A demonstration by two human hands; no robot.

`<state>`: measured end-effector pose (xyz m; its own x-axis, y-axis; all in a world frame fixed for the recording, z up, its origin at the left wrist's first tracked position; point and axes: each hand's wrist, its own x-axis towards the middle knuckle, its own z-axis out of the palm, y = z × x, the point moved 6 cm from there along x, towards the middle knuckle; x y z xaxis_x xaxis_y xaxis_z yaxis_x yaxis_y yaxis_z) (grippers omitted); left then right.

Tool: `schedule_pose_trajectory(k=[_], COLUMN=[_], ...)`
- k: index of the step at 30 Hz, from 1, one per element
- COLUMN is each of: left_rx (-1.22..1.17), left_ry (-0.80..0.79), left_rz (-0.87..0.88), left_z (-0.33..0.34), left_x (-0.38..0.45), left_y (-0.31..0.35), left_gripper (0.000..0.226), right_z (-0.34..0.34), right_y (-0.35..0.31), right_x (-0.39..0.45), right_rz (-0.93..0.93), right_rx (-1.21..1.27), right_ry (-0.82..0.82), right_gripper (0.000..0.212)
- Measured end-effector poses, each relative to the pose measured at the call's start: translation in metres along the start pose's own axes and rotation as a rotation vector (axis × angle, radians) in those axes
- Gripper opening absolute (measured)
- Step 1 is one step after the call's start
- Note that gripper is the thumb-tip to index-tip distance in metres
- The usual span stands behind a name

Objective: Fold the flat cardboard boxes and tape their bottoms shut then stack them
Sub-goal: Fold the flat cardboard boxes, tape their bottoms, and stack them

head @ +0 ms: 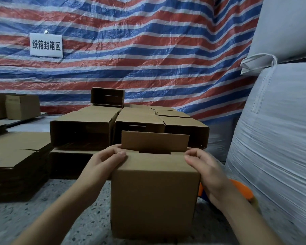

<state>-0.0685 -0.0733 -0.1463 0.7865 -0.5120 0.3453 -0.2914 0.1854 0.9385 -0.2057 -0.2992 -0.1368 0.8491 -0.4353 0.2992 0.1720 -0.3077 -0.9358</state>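
From the head view, the job looked well under way but far from finished. A box (155,195) stood upright on the speckled floor (42,218) right in front of the person, already opened out into shape. Its far flap (155,143) stood up, the near flap lay folded over the top, and a dark gap showed between them, so this end was not yet closed. I saw no tape on it.

The left hand (107,160) gripped the top left corner, thumb pressed on the near flap and fingers curled over the edge. The right hand (204,167) held the top right corner the same way, fingers curled down the side. Behind that wrist an orange thing (242,190) peeked out, possibly a tape holder; I could not tell.

Just behind stood the stack of folded boxes (129,122), lying on their sides in rows, with one small box (107,97) on top. Their open mouths faced the person and looked dark and empty, as far as I could see. To the left, a pile of flat cardboard (16,167) rested on the floor, so plenty was left to fold. Two more boxes (16,106) sat on a desk (30,119) at the far left. White sacks (281,129) crowded the right side, against a striped tarp (148,41).
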Motion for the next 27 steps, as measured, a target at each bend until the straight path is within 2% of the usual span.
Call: schedule_pose_trajectory(k=[1, 4, 7, 10, 14, 16, 19, 21, 23, 27], left_rx=[-0.007, -0.037, -0.101, -0.126, -0.087, -0.081, -0.042, -0.018, -0.01, 0.028], left_ry=[0.01, 0.008, -0.004, -0.034, -0.095, -0.101, -0.042, -0.011, -0.009, -0.011], left_rz=[-0.003, 0.032, 0.021, 0.036, 0.089, 0.081, 0.098, 0.108, 0.085, 0.095], left_z=[0.0, 0.001, 0.002, 0.004, 0.004, 0.003, 0.0, 0.0, 0.001, 0.006], left_x=[0.001, 0.0, 0.001, 0.003, 0.007, 0.007, 0.003, 0.001, -0.001, -0.005], left_y=[-0.002, -0.001, 0.0, 0.006, 0.015, 0.015, 0.012, 0.009, 0.006, 0.008], left_gripper=[0.026, 0.022, 0.053, 0.074, 0.08, 0.084, 0.079, 0.07, 0.054, 0.025], right_z=[0.001, 0.004, 0.004, 0.005, 0.005, 0.006, 0.006, 0.004, 0.002, 0.004], right_y=[0.002, 0.007, 0.007, 0.005, -0.008, -0.012, -0.008, -0.002, 0.002, 0.007], right_x=[0.002, 0.005, 0.007, 0.01, 0.013, 0.013, 0.01, 0.008, 0.007, 0.006], right_rz=[0.022, 0.065, 0.056, 0.051, 0.009, -0.026, -0.074, -0.096, -0.089, -0.062], right_rx=[0.048, 0.22, 0.216, 0.161, 0.094, 0.094, 0.175, 0.162, 0.161, 0.243], right_ry=[0.016, 0.034, 0.008, -0.089, -0.181, -0.192, -0.166, -0.105, -0.059, -0.03], right_gripper=[0.013, 0.034, 0.06, 0.088, 0.094, 0.086, 0.052, 0.024, 0.007, 0.008])
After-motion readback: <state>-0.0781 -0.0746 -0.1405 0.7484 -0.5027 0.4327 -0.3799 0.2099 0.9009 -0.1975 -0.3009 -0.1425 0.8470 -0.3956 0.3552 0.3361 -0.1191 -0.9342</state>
